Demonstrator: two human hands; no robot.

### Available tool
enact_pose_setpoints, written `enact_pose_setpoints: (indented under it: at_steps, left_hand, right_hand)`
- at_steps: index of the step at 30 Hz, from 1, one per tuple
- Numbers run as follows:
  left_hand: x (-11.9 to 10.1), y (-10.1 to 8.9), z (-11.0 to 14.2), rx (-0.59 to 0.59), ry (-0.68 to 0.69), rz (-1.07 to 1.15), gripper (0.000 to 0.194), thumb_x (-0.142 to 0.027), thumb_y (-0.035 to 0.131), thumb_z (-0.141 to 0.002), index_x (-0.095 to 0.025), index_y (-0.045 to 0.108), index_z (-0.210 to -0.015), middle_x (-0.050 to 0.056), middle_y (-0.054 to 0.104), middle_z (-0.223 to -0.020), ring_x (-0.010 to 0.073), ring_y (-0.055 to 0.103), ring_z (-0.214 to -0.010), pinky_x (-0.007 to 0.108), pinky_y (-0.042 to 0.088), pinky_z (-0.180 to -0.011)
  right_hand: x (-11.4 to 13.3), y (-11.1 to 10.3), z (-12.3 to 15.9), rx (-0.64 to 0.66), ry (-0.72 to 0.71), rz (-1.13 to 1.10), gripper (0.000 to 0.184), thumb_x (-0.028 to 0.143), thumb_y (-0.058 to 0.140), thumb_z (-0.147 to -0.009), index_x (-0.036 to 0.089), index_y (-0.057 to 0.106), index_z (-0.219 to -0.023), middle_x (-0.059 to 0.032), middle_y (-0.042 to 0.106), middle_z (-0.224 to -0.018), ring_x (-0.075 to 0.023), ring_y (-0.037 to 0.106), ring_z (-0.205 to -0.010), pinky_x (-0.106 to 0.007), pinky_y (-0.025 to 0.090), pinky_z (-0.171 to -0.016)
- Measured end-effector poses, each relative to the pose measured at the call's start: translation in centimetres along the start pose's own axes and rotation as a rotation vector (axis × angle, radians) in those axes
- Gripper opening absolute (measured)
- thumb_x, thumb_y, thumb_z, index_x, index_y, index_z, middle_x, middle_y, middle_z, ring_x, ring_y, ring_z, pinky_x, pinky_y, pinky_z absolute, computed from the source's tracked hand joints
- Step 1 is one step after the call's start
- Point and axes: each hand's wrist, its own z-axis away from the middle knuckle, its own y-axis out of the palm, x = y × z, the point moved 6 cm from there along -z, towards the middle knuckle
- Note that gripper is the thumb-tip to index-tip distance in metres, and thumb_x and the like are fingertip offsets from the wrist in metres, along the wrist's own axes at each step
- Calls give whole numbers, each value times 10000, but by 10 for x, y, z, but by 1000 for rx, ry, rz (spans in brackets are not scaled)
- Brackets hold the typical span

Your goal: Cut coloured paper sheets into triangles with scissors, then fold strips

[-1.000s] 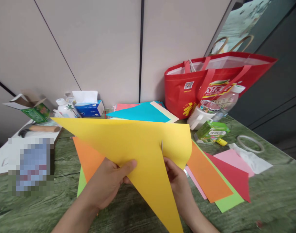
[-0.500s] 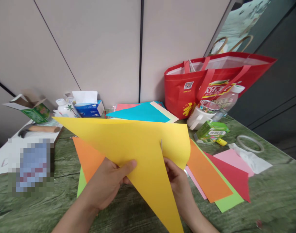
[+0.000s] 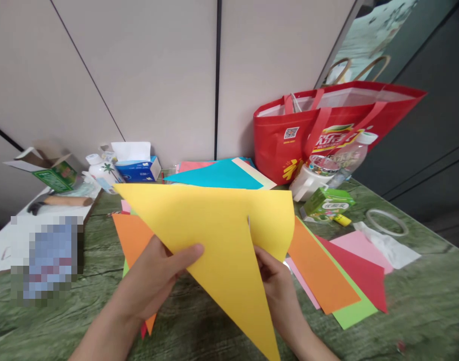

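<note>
Head view: above the surface (image 3: 417, 296), the left hand (image 3: 159, 273) is pinching the yellow sheet (image 3: 218, 235), whose left tip is shifting inward, suggesting re-angling; the right hand (image 3: 278, 283) is curling, hold unclear.

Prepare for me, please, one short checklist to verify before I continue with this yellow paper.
1. Left grip secure on yellow paper: ok, the thumb lies on top of the sheet.
2. Thumb away from thin grey edge, probably a blade: ok, they are visibly apart.
3. Right grip properly around its tool: cannot tell, the paper hides part of it.
4. Sheet flat: not ok, its right part curls downward.
5. Underside free of other sheets: cannot tell, it is out of sight.
6. Cap on plastic bottle: ok, white cap in place.
</note>
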Motion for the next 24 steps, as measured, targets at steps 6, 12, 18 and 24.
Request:
enact_pose_setpoints:
  at_steps: [6, 12, 18, 24]
  left_hand:
    - [-2, -7, -3, -26, 35, 39, 649, -217, 694, -715, -319, 417, -1294, 39, 633, -1185, 264, 595, -1047, 321, 555, -788]
    - [-3, -2, -3, -26, 4, 16, 721, -223, 703, -705, -281, 363, -1338, 83, 619, -1201, 290, 598, -1039, 329, 568, -759]
    - [1, 0, -2, -47, -37, 22, 743, -217, 730, -671, -267, 386, -1327, 93, 638, -1171, 297, 613, -1013, 315, 576, -728]
    - [1, 3, 0, -46, -32, 51, 749, -207, 737, -662, -261, 392, -1325, 95, 649, -1152, 294, 625, -993, 314, 574, -727]
  right_hand:
    - [-1, 6, 1, 55, 16, -48, 231, 251, 755, -609, 218, 682, -826, -41, 738, -771, -213, 669, -682, -292, 550, -584]
    - [0, 7, 1, 80, 66, -147, 290, 218, 774, -589, 226, 658, -854, -46, 736, -858, -225, 682, -782, -286, 550, -640]
    - [2, 5, 0, 61, 60, -149, 294, 227, 789, -566, 229, 660, -830, -51, 737, -845, -256, 683, -802, -325, 561, -658]
    - [2, 3, -2, 65, 59, -154, 299, 211, 785, -566, 232, 663, -838, -43, 736, -862, -237, 680, -805, -303, 552, -674]
